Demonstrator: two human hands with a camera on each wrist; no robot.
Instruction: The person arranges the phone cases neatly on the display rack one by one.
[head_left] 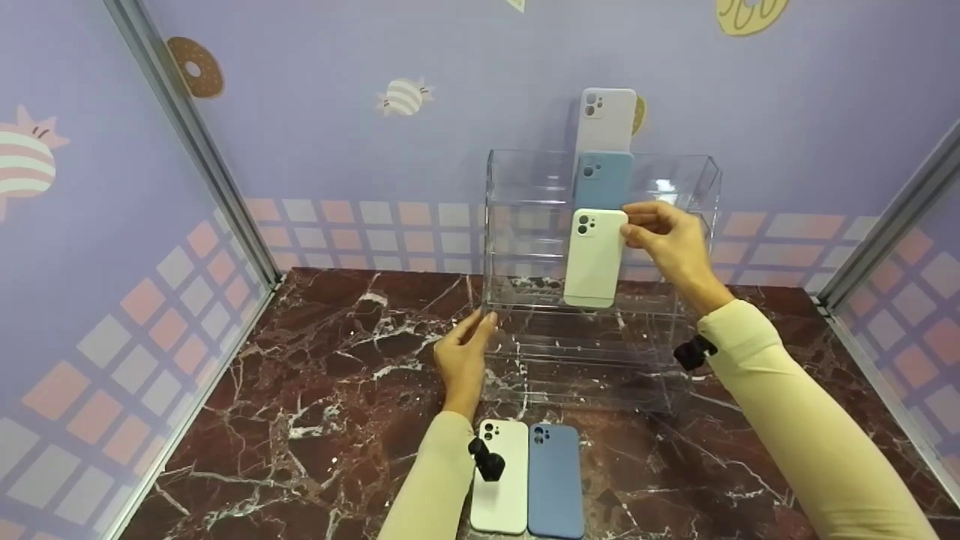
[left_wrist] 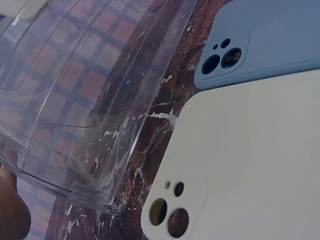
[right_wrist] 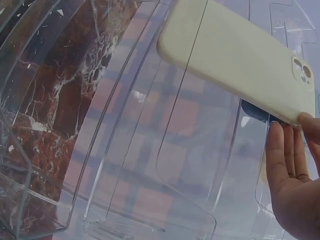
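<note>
I see right hand (head_left: 667, 244) pinching white phone case (head_left: 595, 259) by upper right corner | case camera-end up, midway between side edges of clear rack (head_left: 525, 255) | left hand (head_left: 461, 364) gripping rack's left edge | I'd hold rack still, case square

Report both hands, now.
Left hand: closed on the left edge of the clear rack.
Right hand: closed, pinching the upper right edge of the pale phone case in the rack.
</note>
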